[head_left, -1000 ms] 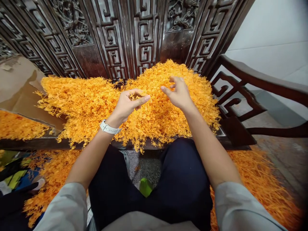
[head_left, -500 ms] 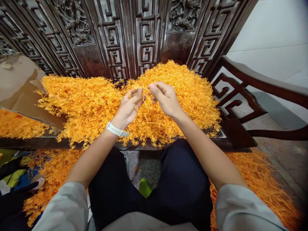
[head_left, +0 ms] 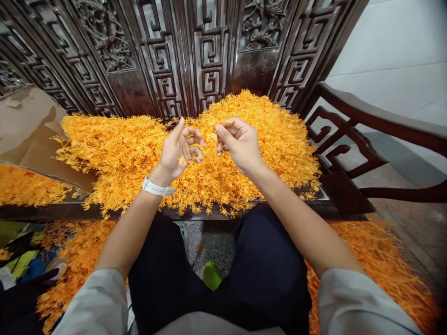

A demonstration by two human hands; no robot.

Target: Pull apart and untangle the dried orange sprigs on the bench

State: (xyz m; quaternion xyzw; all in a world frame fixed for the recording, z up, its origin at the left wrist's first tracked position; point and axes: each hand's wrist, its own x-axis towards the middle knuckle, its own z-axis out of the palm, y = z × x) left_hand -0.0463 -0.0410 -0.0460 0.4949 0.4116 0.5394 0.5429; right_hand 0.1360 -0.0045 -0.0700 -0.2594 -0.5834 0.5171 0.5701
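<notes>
Left hand (head_left: 174, 153) above orange pile (head_left: 118, 149), grip loosely wide; right hand (head_left: 242, 145) above pile, grip pinching sprig (head_left: 212, 130); cardboard (head_left: 26, 123) left of pile.

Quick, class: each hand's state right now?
Bare left hand: open, thumb apart, fingers half curled; contents unclear.
Bare right hand: closed, thumb to forefinger; anything pinched cannot be told.

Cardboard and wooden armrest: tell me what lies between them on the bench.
In the head view, the orange heap lies between the cardboard and armrest, with the left hand and right hand over it.
</notes>
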